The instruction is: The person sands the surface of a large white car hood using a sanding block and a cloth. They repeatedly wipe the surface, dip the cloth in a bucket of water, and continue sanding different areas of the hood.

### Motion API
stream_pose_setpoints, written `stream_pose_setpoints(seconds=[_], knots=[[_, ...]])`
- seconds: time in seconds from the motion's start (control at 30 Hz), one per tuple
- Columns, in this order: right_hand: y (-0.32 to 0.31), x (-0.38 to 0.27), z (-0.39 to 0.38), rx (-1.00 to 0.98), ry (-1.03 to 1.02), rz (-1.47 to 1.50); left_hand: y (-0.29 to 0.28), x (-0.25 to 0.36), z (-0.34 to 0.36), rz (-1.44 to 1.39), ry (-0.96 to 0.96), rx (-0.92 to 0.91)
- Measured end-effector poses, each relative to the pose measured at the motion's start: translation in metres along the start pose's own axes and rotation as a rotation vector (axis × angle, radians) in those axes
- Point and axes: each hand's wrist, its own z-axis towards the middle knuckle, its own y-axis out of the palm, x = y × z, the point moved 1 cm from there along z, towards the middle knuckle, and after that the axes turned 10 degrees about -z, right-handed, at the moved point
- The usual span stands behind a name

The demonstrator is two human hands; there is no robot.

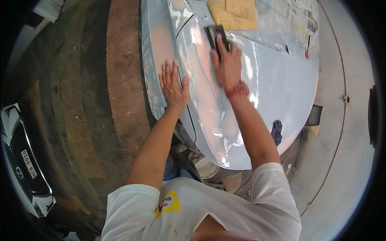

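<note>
Below me is a car's grey, primed hood (pixel 281 84), with pinkish patches and a wet-looking shine along its left side. My right hand (pixel 228 64), a red watch on its wrist, is closed on a dark sanding block (pixel 219 34). The block lies against the hood near the tan paper sheets (pixel 241 16). To the left, my left hand (pixel 174 86) rests flat with fingers stretched out on the fender (pixel 159 52), beside the dark gap along the hood. Nothing shows in that hand.
Newspaper (pixel 297 30) covers the area beyond the hood. A dark crumpled cloth (pixel 276 132) lies on the hood's near right part. Under its front edge stands a round pale container (pixel 207 167). Another car (pixel 30 160) is parked at the far left.
</note>
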Motion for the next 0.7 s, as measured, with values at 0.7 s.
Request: stream_pose_setpoints(seconds=[0.7], knots=[[-0.039, 0.086, -0.13, -0.009, 0.174, -0.174, 0.014, -0.012, -0.006, 0.023, 0.057, 0.092]])
